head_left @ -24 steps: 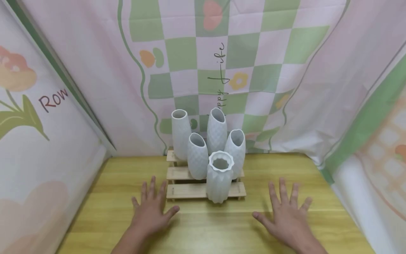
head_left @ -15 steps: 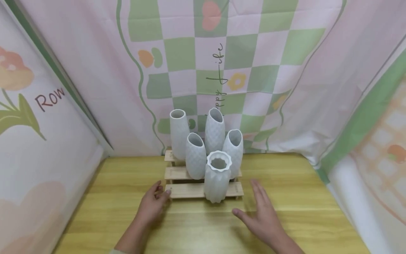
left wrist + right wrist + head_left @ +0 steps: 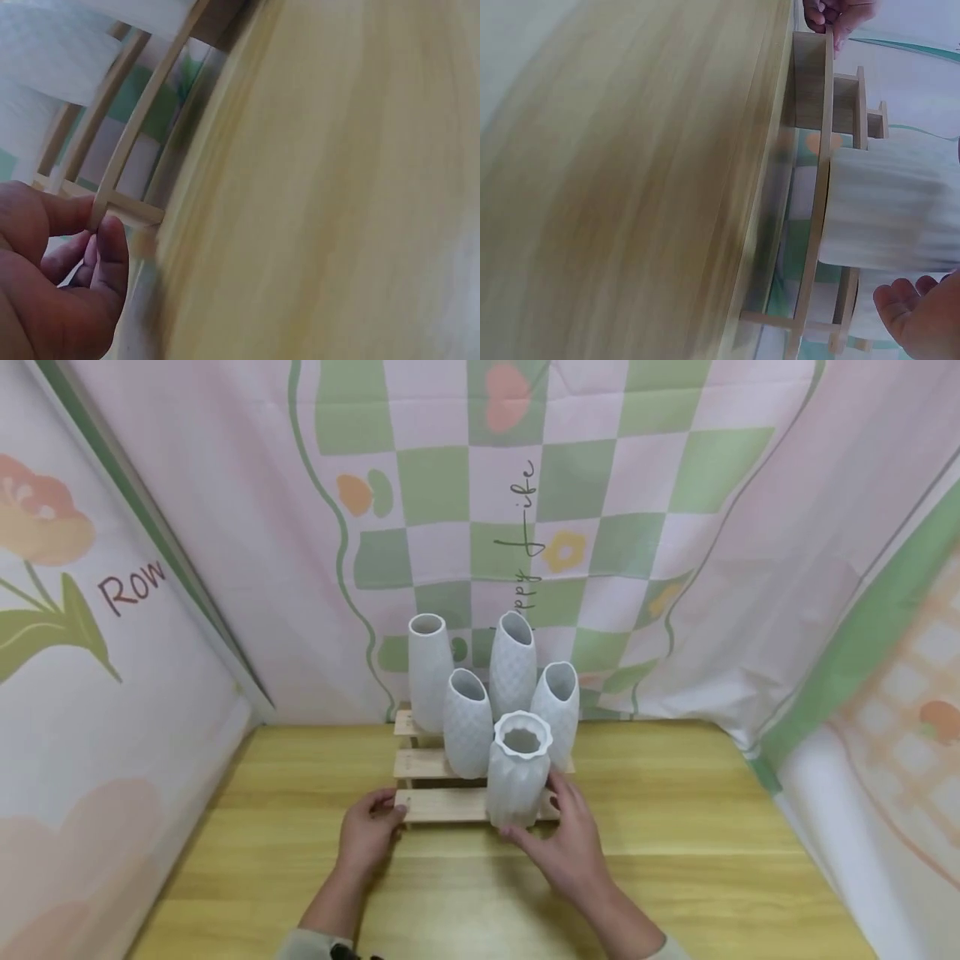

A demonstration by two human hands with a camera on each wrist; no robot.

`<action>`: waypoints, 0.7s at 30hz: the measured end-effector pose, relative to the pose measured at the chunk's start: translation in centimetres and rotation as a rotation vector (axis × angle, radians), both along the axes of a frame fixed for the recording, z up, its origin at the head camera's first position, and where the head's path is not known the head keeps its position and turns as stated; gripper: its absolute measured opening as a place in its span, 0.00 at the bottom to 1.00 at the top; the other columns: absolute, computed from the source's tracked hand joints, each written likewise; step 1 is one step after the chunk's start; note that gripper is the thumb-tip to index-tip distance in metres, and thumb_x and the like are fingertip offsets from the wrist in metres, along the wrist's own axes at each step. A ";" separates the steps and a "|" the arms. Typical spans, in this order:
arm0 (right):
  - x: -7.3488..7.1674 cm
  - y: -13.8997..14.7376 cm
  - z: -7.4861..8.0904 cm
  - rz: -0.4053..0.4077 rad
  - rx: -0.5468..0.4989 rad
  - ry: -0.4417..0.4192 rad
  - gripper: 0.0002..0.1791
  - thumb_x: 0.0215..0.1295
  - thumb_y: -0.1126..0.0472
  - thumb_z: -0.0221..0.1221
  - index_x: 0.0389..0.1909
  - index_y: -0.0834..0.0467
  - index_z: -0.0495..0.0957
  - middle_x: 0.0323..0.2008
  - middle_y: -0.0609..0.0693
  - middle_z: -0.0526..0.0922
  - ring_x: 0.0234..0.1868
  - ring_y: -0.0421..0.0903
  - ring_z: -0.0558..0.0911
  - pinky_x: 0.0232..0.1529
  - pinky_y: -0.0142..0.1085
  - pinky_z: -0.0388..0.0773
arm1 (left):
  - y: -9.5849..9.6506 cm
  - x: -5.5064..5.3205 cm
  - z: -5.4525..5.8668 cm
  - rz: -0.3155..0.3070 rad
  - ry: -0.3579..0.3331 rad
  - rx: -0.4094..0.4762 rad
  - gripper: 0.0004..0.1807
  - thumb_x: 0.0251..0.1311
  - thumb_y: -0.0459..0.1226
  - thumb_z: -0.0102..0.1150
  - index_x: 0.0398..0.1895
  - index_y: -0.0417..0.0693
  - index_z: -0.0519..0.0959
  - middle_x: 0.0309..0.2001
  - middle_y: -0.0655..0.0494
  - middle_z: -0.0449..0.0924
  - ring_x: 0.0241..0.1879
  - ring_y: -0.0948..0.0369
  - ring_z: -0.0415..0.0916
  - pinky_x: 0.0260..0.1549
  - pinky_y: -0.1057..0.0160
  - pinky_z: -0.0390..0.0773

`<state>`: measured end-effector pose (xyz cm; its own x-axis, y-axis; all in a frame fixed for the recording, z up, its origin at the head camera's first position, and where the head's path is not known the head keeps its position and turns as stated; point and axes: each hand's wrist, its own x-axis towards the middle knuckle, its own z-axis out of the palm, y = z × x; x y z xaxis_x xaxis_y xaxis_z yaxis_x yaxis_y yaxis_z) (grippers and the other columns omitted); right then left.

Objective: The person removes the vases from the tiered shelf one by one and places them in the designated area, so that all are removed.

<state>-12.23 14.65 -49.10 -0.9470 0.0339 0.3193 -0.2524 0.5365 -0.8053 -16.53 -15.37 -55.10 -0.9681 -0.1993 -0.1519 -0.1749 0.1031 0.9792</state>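
Observation:
A white vase with a scalloped rim [image 3: 517, 785] stands on the front step of a small tiered wooden stand [image 3: 442, 806]. My left hand [image 3: 367, 835] pinches the left end of that front step between thumb and fingers; the left wrist view shows the wooden strip [image 3: 139, 112] in this pinch. My right hand [image 3: 573, 843] is at the front vase's lower right, thumb by its base and fingers along its right side. In the right wrist view the bent fingers [image 3: 896, 304] lie beside the vase [image 3: 889, 210], with a narrow gap showing.
Behind the front vase, several taller white vases with slanted or round mouths, such as the back left one [image 3: 429, 677], stand on the upper steps. The stand rests on a wood-grain table [image 3: 697, 827], with a patterned curtain [image 3: 585, 468] close behind it.
Both hands were spread flat over the table. The left has moved in and taken hold of the stand's front step; the right has moved left and forward to the front vase.

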 end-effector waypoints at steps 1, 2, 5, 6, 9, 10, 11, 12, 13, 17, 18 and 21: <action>-0.1 -0.1 0.0 -0.010 -0.003 -0.007 0.60 0.43 0.46 0.84 0.77 0.52 0.63 0.68 0.54 0.73 0.63 0.55 0.76 0.62 0.55 0.79 | 0.0 0.0 0.0 0.003 -0.003 0.003 0.22 0.63 0.29 0.68 0.61 0.34 0.78 0.51 0.39 0.81 0.37 0.54 0.83 0.32 0.60 0.88; -0.3 -0.2 0.0 -0.020 -0.003 -0.012 0.59 0.43 0.47 0.84 0.77 0.52 0.64 0.68 0.55 0.73 0.62 0.56 0.77 0.61 0.55 0.80 | 0.0 0.0 0.0 0.002 -0.003 0.008 0.22 0.63 0.29 0.68 0.61 0.34 0.78 0.51 0.39 0.80 0.37 0.54 0.83 0.33 0.60 0.88; -0.6 -0.5 0.0 -0.032 -0.023 -0.021 0.58 0.43 0.49 0.84 0.76 0.52 0.65 0.67 0.55 0.74 0.59 0.58 0.79 0.56 0.54 0.83 | -0.2 0.0 -0.1 -0.011 0.000 0.020 0.23 0.64 0.29 0.68 0.61 0.33 0.78 0.52 0.37 0.80 0.37 0.53 0.83 0.33 0.60 0.88; -0.7 -0.6 -0.1 -0.031 -0.033 -0.020 0.57 0.44 0.49 0.84 0.76 0.52 0.66 0.67 0.54 0.74 0.58 0.57 0.79 0.54 0.54 0.85 | -0.2 0.0 -0.1 -0.014 -0.004 0.026 0.23 0.64 0.29 0.68 0.61 0.33 0.78 0.52 0.37 0.80 0.37 0.53 0.83 0.33 0.60 0.88; -0.9 -0.8 -0.1 -0.035 -0.070 -0.020 0.54 0.44 0.50 0.84 0.73 0.53 0.68 0.63 0.52 0.77 0.55 0.55 0.80 0.51 0.50 0.86 | -0.3 0.1 -0.2 -0.015 -0.016 0.034 0.23 0.64 0.29 0.68 0.61 0.34 0.78 0.52 0.38 0.80 0.37 0.54 0.83 0.34 0.61 0.88; -1.0 -0.9 -0.2 -0.040 -0.075 -0.021 0.53 0.44 0.51 0.84 0.72 0.53 0.69 0.61 0.52 0.77 0.54 0.54 0.81 0.50 0.49 0.87 | -0.2 0.1 -0.2 -0.014 -0.017 0.038 0.22 0.64 0.29 0.68 0.61 0.34 0.78 0.52 0.39 0.80 0.37 0.54 0.82 0.34 0.61 0.88; -1.0 -1.0 -0.2 -0.046 -0.076 -0.020 0.52 0.44 0.51 0.84 0.72 0.53 0.70 0.60 0.51 0.78 0.53 0.53 0.81 0.50 0.48 0.87 | -0.2 0.1 -0.2 -0.011 -0.018 0.040 0.22 0.64 0.29 0.68 0.61 0.35 0.78 0.52 0.39 0.80 0.37 0.54 0.82 0.34 0.61 0.88; -1.1 -1.0 -0.2 -0.051 -0.076 -0.019 0.51 0.44 0.51 0.84 0.71 0.54 0.70 0.59 0.51 0.78 0.52 0.52 0.81 0.50 0.48 0.87 | -0.2 0.1 -0.2 -0.009 -0.017 0.041 0.22 0.64 0.29 0.68 0.61 0.36 0.79 0.52 0.40 0.80 0.37 0.54 0.82 0.34 0.61 0.88; -1.2 -1.0 -0.1 -0.056 -0.078 -0.015 0.51 0.44 0.51 0.84 0.71 0.54 0.71 0.58 0.51 0.79 0.52 0.52 0.82 0.50 0.48 0.87 | -0.2 0.1 -0.2 -0.008 -0.015 0.044 0.22 0.63 0.28 0.68 0.61 0.36 0.79 0.52 0.40 0.80 0.37 0.54 0.82 0.34 0.61 0.88; -1.3 -1.1 -0.1 -0.058 -0.086 0.013 0.49 0.45 0.53 0.83 0.69 0.56 0.72 0.57 0.53 0.79 0.50 0.53 0.82 0.48 0.49 0.87 | -0.2 -0.1 0.0 -0.002 -0.014 0.047 0.22 0.63 0.28 0.68 0.60 0.37 0.79 0.51 0.41 0.81 0.37 0.53 0.82 0.33 0.62 0.88; -1.3 -1.1 -0.1 -0.055 -0.092 0.017 0.48 0.45 0.54 0.83 0.69 0.56 0.72 0.57 0.53 0.80 0.50 0.53 0.82 0.48 0.49 0.87 | -0.2 -0.1 -0.1 0.000 -0.015 0.048 0.22 0.63 0.28 0.68 0.60 0.37 0.79 0.51 0.41 0.80 0.36 0.53 0.82 0.33 0.62 0.88; -1.2 -1.0 0.0 -0.046 -0.108 0.011 0.48 0.45 0.54 0.84 0.69 0.54 0.72 0.57 0.52 0.79 0.50 0.52 0.82 0.48 0.47 0.88 | -0.1 -0.1 0.0 0.004 -0.020 0.042 0.22 0.62 0.28 0.68 0.60 0.37 0.79 0.51 0.41 0.80 0.36 0.53 0.82 0.33 0.62 0.88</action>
<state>-13.46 13.68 -49.09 -0.9401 0.1115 0.3221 -0.2390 0.4582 -0.8561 -16.59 -15.50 -55.07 -0.9640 -0.1965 -0.1793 -0.1947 0.0616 0.9789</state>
